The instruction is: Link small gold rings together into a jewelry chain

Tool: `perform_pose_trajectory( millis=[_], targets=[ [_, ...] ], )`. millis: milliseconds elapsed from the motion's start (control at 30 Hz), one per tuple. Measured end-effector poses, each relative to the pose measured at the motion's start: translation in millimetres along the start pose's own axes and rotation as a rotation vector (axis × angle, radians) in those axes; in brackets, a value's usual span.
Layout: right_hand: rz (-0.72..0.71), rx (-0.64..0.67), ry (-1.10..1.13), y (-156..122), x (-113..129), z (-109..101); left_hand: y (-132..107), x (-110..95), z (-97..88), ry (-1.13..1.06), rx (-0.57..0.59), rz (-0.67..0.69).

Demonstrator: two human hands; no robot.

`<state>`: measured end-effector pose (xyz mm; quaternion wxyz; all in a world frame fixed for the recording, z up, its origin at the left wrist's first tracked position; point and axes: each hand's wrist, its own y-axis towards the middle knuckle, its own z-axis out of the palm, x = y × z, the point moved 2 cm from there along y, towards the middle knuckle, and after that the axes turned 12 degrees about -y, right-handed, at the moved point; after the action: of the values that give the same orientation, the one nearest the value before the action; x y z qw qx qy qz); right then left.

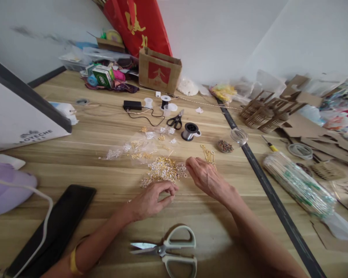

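Observation:
A heap of small gold and silver jewelry findings [162, 169] lies on the wooden table in front of my hands. My left hand [155, 199] rests at the heap's near edge, fingers curled, with a gap between thumb and forefinger and nothing visible in it. Just right of the heap, my right hand [204, 175] is closed with its fingertips together; whatever they pinch is too small or hidden. Small pale rings [183, 170] lie by those fingertips. Gold chain pieces [208, 153] are beyond the right hand. Large light-handled scissors [169, 249] lie spread below both hands.
Behind the heap are small plastic bags of findings [137, 146], a wire spool [190, 131], black-handled scissors [175, 120] and a bead pile [225, 146]. A black strip [258, 170] crosses the table at right, beside a long bundle of sticks [298, 185]. A black case [60, 220] lies left.

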<state>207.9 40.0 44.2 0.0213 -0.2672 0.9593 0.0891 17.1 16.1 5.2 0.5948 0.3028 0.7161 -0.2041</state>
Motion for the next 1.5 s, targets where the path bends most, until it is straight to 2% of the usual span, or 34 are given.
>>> perform_pose_trajectory(
  millis=[167,400,833,1000,1200,1500],
  targets=[
    [-0.023,0.071,-0.018,-5,-2,-11,-1,-2,4.4,0.028,0.037,0.001],
    [-0.091,0.227,-0.084,-10,2,-8,-5,-1,10.6,0.191,0.120,0.004],
    [-0.075,0.353,-0.187,-21,-15,-5,-8,-7,25.2,0.368,0.259,0.075],
    [-0.093,0.379,-0.076,-21,-23,1,-8,-6,22.3,0.337,0.225,0.087],
    [-0.072,0.420,0.082,-17,-29,-2,-4,-3,15.5,0.291,0.189,0.091],
    [-0.125,0.461,0.236,-12,-15,-4,-2,3,4.0,0.240,0.074,0.088]
  ],
)
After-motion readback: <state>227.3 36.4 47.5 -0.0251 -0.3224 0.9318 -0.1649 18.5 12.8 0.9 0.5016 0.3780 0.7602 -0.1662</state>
